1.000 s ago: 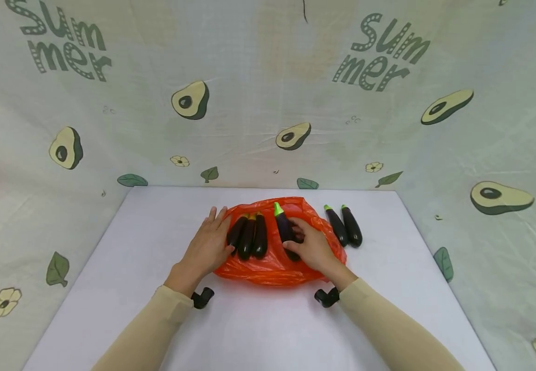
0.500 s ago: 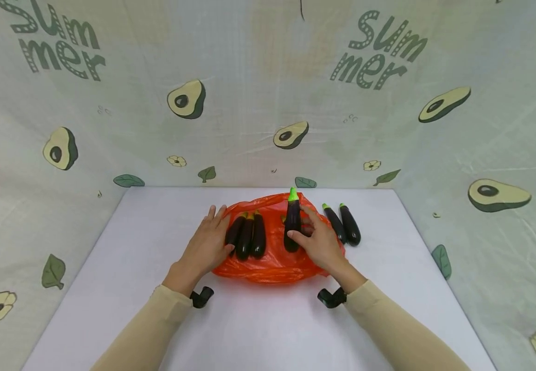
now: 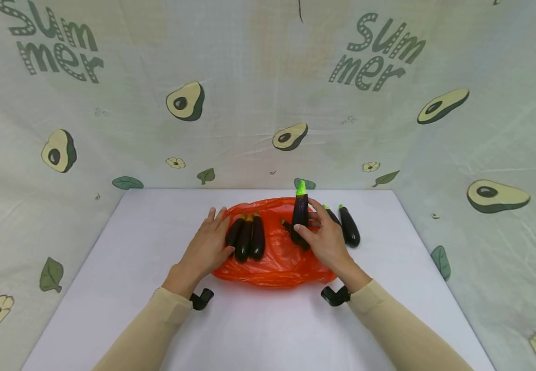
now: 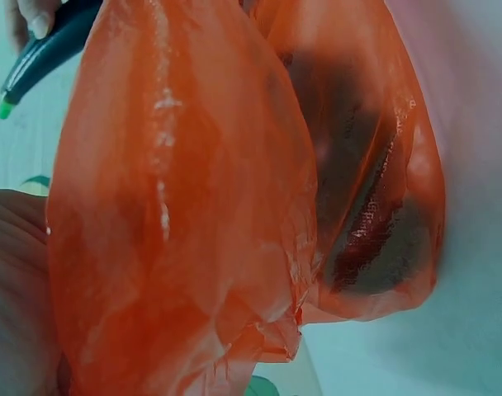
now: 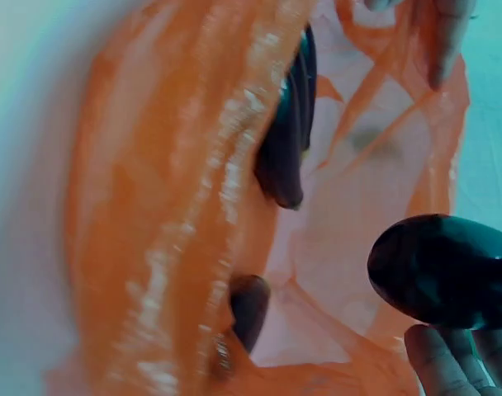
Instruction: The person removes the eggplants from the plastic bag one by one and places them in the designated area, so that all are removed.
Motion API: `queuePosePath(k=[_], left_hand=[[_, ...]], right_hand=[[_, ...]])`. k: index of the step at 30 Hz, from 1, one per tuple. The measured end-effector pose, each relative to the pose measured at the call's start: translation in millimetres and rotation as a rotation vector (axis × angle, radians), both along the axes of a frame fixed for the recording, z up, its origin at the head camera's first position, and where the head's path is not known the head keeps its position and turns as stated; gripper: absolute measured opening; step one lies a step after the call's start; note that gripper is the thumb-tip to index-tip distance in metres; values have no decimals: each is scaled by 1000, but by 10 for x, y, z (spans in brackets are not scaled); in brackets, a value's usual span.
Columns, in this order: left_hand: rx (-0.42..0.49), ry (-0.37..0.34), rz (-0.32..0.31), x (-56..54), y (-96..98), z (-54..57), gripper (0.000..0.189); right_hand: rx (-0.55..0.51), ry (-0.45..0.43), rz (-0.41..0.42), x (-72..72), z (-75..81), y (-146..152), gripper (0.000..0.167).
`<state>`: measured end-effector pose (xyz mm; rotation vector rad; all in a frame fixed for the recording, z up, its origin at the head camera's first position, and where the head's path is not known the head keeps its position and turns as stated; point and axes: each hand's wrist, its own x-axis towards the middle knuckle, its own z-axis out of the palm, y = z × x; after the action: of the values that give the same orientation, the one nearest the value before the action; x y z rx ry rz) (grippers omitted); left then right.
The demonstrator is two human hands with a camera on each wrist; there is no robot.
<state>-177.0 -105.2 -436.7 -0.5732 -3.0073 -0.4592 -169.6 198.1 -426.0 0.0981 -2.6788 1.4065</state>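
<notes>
My right hand (image 3: 327, 238) holds a dark eggplant (image 3: 300, 219) with a bright green cap, raised over the right part of a red plastic bag (image 3: 272, 265). Its thumb is on the near side and its fingers are on the far side. In the right wrist view the held eggplant (image 5: 441, 268) shows its round end. My left hand (image 3: 205, 242) rests at the bag's left edge, fingers extended. Beside it, three eggplants (image 3: 244, 238) lie together in the bag. Another eggplant (image 3: 286, 224) in the bag is mostly hidden behind the held one.
Right of the bag, on the white table (image 3: 258, 330), lie two eggplants; the outer eggplant (image 3: 350, 226) shows fully and the inner eggplant (image 3: 331, 214) is partly behind my right hand. A printed cloth (image 3: 244, 77) hangs behind the table and at both sides.
My right hand has lifted the eggplant from the bag and moved it right, standing it more upright. An eggplant beneath it has come partly into sight. The left hand stays in place.
</notes>
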Motion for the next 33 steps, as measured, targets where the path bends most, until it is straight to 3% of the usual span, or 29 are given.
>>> queuePosePath(k=[14,23,33], left_hand=[[-3,-2,0,10,-2,24,85],[-40,14,8,1,-6,4,83],[-137,87,-13,-12,-26,-21,80]], right_hand=[[-40,11,-11,-64,52,41,78],[-4,9,-10,-87,60,104,79],[0,5,-18,-90,91,209,79]])
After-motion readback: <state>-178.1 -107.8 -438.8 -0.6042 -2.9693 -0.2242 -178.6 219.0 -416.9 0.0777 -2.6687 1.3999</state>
